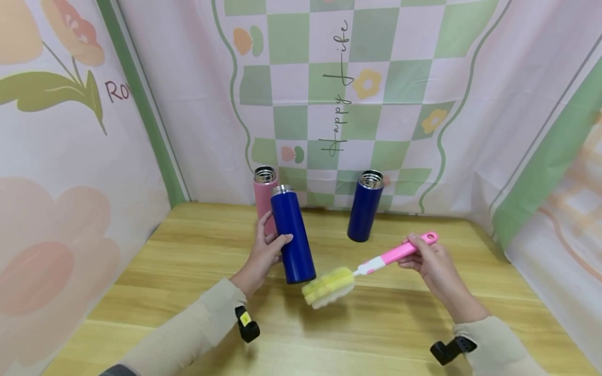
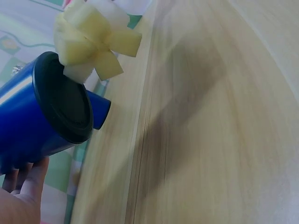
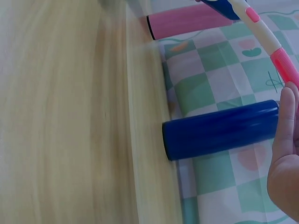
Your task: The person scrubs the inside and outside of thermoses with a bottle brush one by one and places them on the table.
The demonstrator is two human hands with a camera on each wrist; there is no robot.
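Observation:
My left hand [image 1: 264, 251] grips a blue bottle [image 1: 294, 240] with an uncapped metal mouth, lifted off the table and slightly tilted. Its dark round base [image 2: 65, 100] faces the left wrist view. In my right hand [image 1: 435, 266] is a bottle brush [image 1: 371, 265], held by its pink end. The brush's yellow and white sponge head [image 1: 329, 286] hangs just below and right of the bottle's base, above the table. In the right wrist view the brush's pink and white handle [image 3: 264, 32] slants past my fingers.
A pink bottle [image 1: 265, 188] stands uncapped behind my left hand, partly hidden. Another uncapped blue bottle [image 1: 364, 206] stands at the back of the wooden table [image 1: 197, 292]. Behind the table hangs a green and white checked curtain [image 1: 329, 120]; printed fabric [image 1: 51, 219] flanks the left side.

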